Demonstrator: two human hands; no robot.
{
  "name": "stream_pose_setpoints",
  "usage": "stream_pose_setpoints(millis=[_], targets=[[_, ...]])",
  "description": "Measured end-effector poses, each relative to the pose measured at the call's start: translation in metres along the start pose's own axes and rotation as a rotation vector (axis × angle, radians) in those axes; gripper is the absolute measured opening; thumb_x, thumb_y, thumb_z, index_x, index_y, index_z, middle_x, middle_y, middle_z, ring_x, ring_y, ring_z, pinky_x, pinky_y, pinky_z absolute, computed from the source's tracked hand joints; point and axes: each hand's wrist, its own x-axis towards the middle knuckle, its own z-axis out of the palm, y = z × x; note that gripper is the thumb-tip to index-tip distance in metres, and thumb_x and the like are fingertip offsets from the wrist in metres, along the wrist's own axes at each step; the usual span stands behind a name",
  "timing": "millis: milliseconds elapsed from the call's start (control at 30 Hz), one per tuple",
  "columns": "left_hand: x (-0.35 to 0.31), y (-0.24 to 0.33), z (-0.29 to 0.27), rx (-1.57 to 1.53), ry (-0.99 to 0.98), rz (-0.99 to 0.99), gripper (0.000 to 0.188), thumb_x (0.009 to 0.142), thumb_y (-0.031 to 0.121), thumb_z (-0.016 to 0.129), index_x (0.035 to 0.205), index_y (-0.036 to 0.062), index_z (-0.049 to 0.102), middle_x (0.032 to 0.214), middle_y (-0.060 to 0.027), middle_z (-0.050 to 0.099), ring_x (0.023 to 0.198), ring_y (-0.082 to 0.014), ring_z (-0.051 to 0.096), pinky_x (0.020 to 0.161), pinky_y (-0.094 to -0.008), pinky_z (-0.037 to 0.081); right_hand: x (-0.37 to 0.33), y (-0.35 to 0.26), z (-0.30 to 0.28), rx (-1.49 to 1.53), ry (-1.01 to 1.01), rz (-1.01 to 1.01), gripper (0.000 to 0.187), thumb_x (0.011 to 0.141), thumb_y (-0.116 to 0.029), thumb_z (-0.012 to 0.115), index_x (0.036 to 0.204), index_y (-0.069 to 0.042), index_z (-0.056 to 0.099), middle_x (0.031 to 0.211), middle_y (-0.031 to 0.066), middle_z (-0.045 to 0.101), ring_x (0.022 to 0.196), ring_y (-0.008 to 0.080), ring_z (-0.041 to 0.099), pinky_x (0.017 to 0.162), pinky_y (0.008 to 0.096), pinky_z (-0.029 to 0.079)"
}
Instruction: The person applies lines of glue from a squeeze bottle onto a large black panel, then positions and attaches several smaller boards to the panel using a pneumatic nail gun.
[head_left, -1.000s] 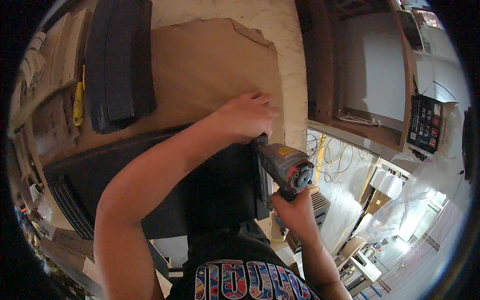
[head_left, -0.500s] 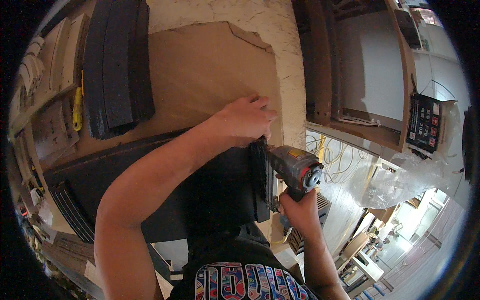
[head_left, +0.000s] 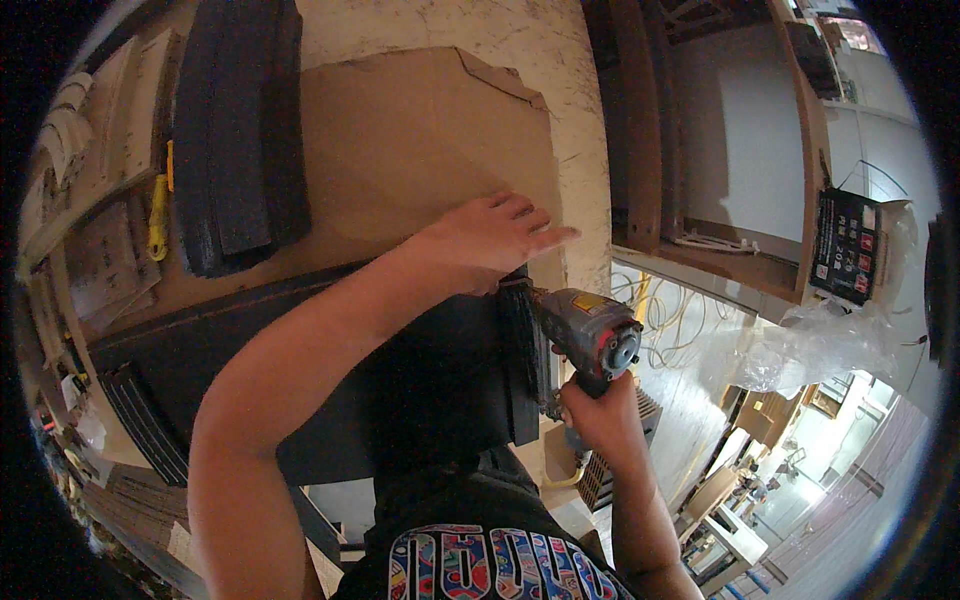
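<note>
My right hand is wrapped round the handle of a grey air nail gun. The gun's nose meets the right end of a large black board, beside an upright black strip along that end. At the strip's far end rests my left hand, palm down with fingers stretched out and nothing gripped; its heel is close to the strip, and the contact is hidden. Beneath these lies a brown cardboard sheet.
A stack of black slats lies at the far left, next to a yellow-handled tool. Pale wooden pieces are beyond it. To the right stand a wooden cabinet frame, a black box, clear plastic wrap and coiled yellow hose.
The fingers of my left hand have lifted and spread, with one now pointing right, away from the strip. The nail gun has barely shifted.
</note>
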Motion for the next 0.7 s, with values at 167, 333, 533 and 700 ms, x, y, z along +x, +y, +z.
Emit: stream_pose_setpoints(millis=[167, 333, 533, 700], targets=[[-0.012, 0.015, -0.008, 0.072, 0.070, -0.154, 0.127, 0.065, 0.012, 0.094, 0.170, 0.0239, 0.023, 0.152, -0.0146, 0.054, 0.141, -0.0391, 0.051, 0.114, -0.0483, 0.046, 0.002, 0.000, -0.002, -0.064, -0.027, 0.062, 0.028, 0.084, -0.019, 0.071, 0.096, 0.005, 0.066, 0.081, 0.0165, 0.072, 0.074, 0.0271, 0.070, 0.070, 0.0414, 0.055], [-0.033, 0.034, -0.013, -0.039, 0.129, -0.327, 0.120, 0.073, 0.011, 0.091, 0.170, 0.0238, 0.021, 0.155, -0.0178, 0.051, 0.143, -0.0441, 0.047, 0.118, -0.0551, 0.043, 0.011, 0.014, 0.001, 0.062, -0.006, -0.109, 0.030, 0.083, -0.019, 0.070, 0.099, 0.007, 0.064, 0.085, 0.0200, 0.071, 0.078, 0.0294, 0.072, 0.073, 0.0442, 0.056], [-0.059, 0.058, 0.032, -0.200, 0.371, -0.430, 0.090, 0.081, 0.010, 0.084, 0.160, 0.0173, 0.042, 0.153, -0.0158, 0.051, 0.145, -0.0413, 0.045, 0.122, -0.0556, 0.039, 0.002, 0.042, 0.007, 0.084, 0.034, -0.167, 0.012, 0.088, -0.007, 0.067, 0.082, 0.001, 0.060, 0.065, 0.0040, 0.060, 0.054, 0.0149, 0.060, 0.051, 0.0329, 0.046], [-0.066, 0.087, 0.060, -0.140, 0.565, -0.443, 0.068, 0.088, 0.032, 0.078, 0.150, 0.0144, 0.055, 0.152, -0.0135, 0.051, 0.150, -0.0389, 0.039, 0.129, -0.0566, 0.028, -0.052, 0.098, 0.011, 0.140, 0.032, 0.021, 0.015, 0.088, -0.010, 0.068, 0.087, 0.003, 0.061, 0.069, 0.0058, 0.063, 0.062, 0.0164, 0.061, 0.058, 0.0343, 0.049]])
